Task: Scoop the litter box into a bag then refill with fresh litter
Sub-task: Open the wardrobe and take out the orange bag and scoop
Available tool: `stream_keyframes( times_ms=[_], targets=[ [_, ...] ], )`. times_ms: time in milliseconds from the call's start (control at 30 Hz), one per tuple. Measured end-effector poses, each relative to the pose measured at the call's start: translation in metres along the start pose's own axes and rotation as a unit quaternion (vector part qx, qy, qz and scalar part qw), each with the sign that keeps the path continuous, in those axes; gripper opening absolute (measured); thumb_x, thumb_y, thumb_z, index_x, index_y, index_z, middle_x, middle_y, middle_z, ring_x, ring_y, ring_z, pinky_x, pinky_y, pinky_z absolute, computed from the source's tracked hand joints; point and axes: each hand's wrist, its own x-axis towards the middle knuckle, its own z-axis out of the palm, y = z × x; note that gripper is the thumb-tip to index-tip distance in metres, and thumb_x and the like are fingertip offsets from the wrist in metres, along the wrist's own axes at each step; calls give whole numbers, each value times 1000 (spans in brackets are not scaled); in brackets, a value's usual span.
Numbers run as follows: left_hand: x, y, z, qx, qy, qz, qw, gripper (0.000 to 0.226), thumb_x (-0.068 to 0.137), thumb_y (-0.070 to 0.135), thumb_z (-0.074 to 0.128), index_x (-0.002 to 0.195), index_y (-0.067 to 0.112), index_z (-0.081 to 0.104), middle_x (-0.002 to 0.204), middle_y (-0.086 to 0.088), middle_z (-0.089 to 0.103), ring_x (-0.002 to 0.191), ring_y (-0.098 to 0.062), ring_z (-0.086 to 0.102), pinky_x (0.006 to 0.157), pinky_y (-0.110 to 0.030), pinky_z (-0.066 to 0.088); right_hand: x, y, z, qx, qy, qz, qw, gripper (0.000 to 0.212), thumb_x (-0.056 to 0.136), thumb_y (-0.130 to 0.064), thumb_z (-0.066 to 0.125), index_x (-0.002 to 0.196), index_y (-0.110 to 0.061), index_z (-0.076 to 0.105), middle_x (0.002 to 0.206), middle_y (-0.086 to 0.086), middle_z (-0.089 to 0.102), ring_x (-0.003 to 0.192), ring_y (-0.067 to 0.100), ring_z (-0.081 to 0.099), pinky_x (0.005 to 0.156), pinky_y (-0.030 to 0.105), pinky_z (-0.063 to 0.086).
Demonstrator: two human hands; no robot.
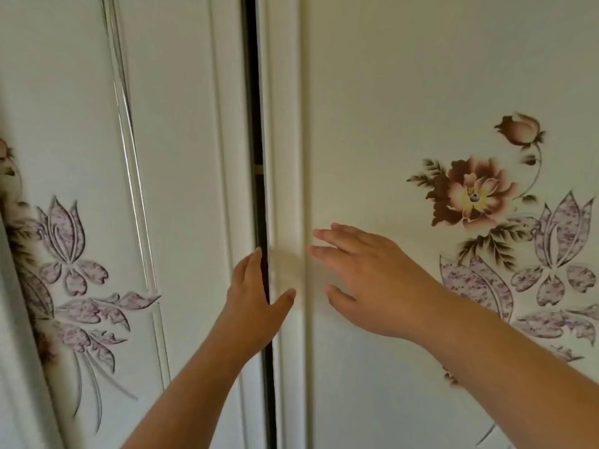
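Litter box isn't showing anywhere in the head view, and neither are the bag, scoop or fresh litter. Guessing the supplies are sitting behind these wardrobe doors; can't confirm.

Handling call, judgement only: a filled box is going to be heavy and rigid, with loose contents shifting if it tips, so I'd be taking it by both long rims and keeping it level. A fresh litter sack will be dense and floppy; one hand under the base, one at the neck.

What's actually happening: left hand (251, 298) is sitting at the dark gap (259, 196) between the two panels, fingertips going into the slot, thumb spreading over the edge stile of the right door (372, 124). Looks like it's hooking that edge; can't tell how far the fingers are curling behind it. Right hand (366, 283) is lying flat against the right door, fingers straight and slightly spread, holding nothing.

Left door (181, 157) is overlapping behind, so these are reading as sliders. Smooth glossy cream panels, no handle showing, so grip is on the edge only; a flat palm may be slipping.

Surroundings: floral decals (473, 192) on both panels, raised trim strip (129, 157) on the left. Floor and the rest of the room are out of shot.
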Motion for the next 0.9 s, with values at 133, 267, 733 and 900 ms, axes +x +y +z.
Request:
stream_keyframes(
  times_ms=[133, 267, 733, 900],
  targets=[
    [-5, -30, 21, -132, -2, -58, 989, 95, 92, 50, 70, 163, 35, 10, 164, 13, 24, 147, -10, 39, 118, -43, 41, 21, -14, 26, -17, -29, -23, 999, 68, 102, -47, 40, 162, -36, 10, 170, -14, -5, 156, 10, -11, 124, 34, -1],
    [-1, -51, 46, -140, -63, -98, 983, 89, 86, 69, 64, 156, 24, 33, 154, 3, 50, 138, -17, 53, 113, -44, 47, 36, -21, 46, -46, -43, -29, 998, 70, 101, -43, 42, 162, -35, 8, 169, -13, -11, 155, 12, -18, 127, 40, -1],
    [4, -72, 63, -91, -45, -50, 994, 30, 101, 45, 59, 81, 29, 42, 68, 12, 44, 57, -6, 43, 54, -15, 34, 37, -28, 73, -89, -82, 51, 991, 82, 99, -46, 47, 163, -28, -1, 165, -14, -26, 151, 12, -30, 127, 49, 1],
    [7, -71, 66, -96, -60, -29, 993, 19, 102, 42, 60, 96, 30, 46, 72, 18, 48, 58, 4, 51, 55, -4, 39, 36, -27, 73, -85, -86, 70, 990, 82, 99, -47, 47, 162, -30, -4, 164, -16, -28, 150, 12, -31, 127, 49, 2]
  ],
)
